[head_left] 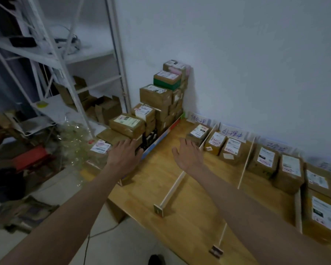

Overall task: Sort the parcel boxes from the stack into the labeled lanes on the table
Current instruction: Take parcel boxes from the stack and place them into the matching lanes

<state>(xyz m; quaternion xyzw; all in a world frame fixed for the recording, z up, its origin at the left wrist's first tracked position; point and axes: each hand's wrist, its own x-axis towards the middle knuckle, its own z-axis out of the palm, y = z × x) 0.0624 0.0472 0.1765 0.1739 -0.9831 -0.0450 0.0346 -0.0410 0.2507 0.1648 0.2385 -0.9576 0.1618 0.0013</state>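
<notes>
A wooden table is divided into lanes by thin strips. Labelled parcel boxes are set at the far ends, a stack at the left.

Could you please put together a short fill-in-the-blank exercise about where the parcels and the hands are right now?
1. Both the left hand and the right hand hold ____.
2. The lane nearest the stack holds ____ parcel.
3. The second lane holds ____ parcels.
4. The lanes are separated by thin ____ dividers.

Missing words: nothing; one; two; white
</notes>
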